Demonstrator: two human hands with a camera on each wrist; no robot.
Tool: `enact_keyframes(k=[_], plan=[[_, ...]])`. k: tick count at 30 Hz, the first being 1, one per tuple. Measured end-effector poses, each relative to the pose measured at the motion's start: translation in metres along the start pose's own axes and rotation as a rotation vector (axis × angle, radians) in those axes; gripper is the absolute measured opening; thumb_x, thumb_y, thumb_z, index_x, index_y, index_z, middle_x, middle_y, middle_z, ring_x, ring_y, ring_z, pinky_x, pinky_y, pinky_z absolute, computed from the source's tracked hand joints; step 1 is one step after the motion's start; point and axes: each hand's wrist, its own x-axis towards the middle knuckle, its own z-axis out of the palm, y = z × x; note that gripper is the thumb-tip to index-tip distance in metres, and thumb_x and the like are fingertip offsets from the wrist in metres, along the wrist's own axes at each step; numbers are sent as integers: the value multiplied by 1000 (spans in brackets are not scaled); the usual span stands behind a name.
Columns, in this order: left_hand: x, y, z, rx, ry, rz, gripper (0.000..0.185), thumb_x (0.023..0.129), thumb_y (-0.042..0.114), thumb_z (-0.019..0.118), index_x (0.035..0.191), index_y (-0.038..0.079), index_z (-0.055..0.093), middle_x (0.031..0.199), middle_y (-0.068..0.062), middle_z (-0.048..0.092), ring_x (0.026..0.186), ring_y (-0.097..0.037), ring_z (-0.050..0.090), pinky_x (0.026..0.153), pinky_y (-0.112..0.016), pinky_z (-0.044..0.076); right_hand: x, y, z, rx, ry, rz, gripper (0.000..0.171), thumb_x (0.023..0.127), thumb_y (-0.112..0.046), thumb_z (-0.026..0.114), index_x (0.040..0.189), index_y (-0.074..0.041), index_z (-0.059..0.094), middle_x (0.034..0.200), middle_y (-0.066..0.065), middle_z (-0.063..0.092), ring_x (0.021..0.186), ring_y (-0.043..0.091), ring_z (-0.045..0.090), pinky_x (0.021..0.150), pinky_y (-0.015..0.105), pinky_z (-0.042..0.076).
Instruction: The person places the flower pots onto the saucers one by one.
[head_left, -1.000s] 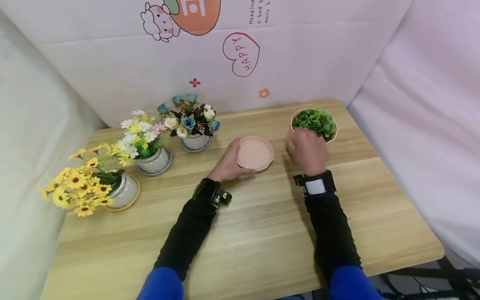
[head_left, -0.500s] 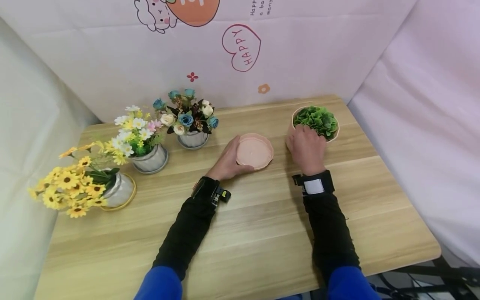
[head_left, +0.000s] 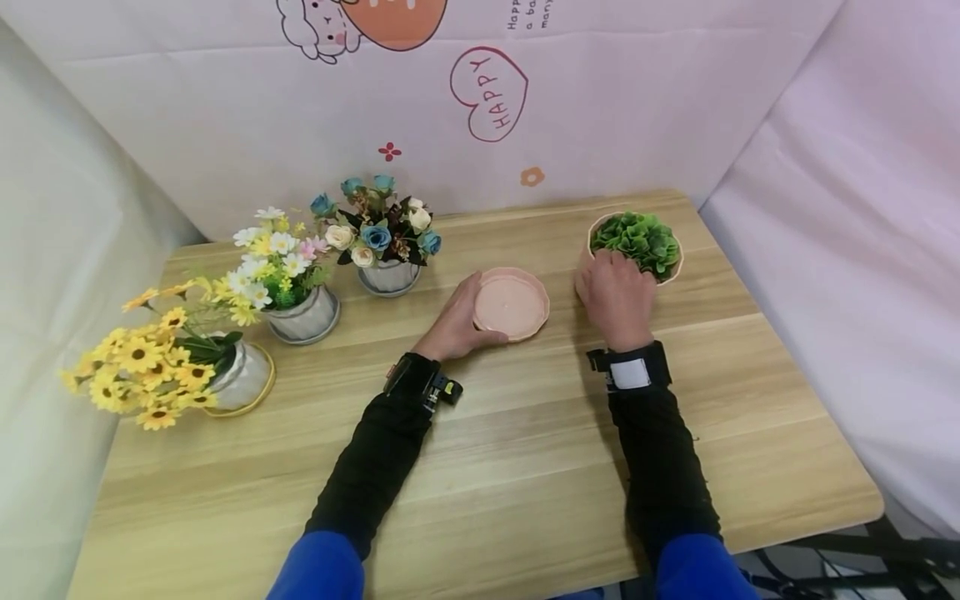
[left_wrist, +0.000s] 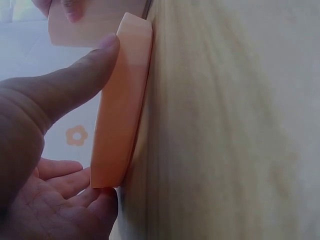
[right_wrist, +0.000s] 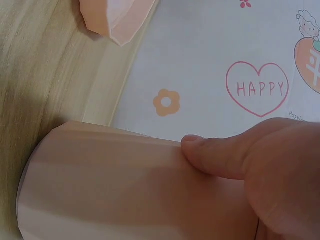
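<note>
A shallow pink plant saucer (head_left: pixel 512 303) lies on the table in the head view. My left hand (head_left: pixel 453 325) grips it from the left, thumb on the near edge and fingers around the far side; the left wrist view shows the saucer (left_wrist: pixel 122 100) edge-on between them. To the right, a pink flowerpot (head_left: pixel 582 275) with a leafy green plant (head_left: pixel 637 241) stands upright. My right hand (head_left: pixel 618 300) holds this pot at its near left rim. The thumb lies along the wall of the pot (right_wrist: pixel 120 185) in the right wrist view; the fingers are mostly hidden there.
Three potted flower plants stand on the left of the wooden table (head_left: pixel 525 467): yellow flowers (head_left: pixel 150 367) leaning left, white and yellow daisies (head_left: pixel 281 262), and blue and cream roses (head_left: pixel 378 237). A printed cloth (head_left: pixel 600 100) hangs behind the table's back edge.
The head view has shifted slightly. Both hands keep their holds on the saucer and the flowerpot, with no clear movement of either thing.
</note>
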Motion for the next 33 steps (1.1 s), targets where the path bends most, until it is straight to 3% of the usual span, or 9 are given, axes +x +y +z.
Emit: enact_keyframes(k=[5, 12, 22, 33], plan=[[-3, 0, -1, 21, -6, -1, 123, 81, 30, 94, 168, 0, 12, 175, -20, 21, 163, -33, 22, 135, -46, 23, 0, -1, -1, 2, -11, 8, 27, 101, -20, 70, 98, 6, 65, 91, 27, 69, 79, 48, 68, 62, 59, 54], [-11, -1, -5, 34, -24, -17, 123, 82, 31, 94, 168, 1, 11, 176, -20, 17, 164, -33, 19, 135, -47, 21, 0, -2, -1, -5, 2, 3, 26, 103, -17, 64, 87, 4, 61, 83, 25, 65, 72, 46, 65, 58, 56, 51], [-24, -5, -11, 45, -51, 11, 122, 82, 30, 93, 167, -2, 12, 175, -22, 19, 164, -33, 19, 135, -48, 20, -1, -2, 0, -21, 5, -6, 29, 102, -20, 70, 90, 6, 62, 83, 26, 66, 72, 46, 66, 57, 55, 51], [-43, -9, -21, 43, -65, 30, 121, 82, 27, 93, 167, -2, 12, 176, -20, 17, 165, -35, 16, 136, -50, 18, 1, -1, 2, -20, 49, -28, 29, 101, -15, 66, 80, 4, 58, 76, 24, 63, 65, 43, 62, 50, 51, 46]])
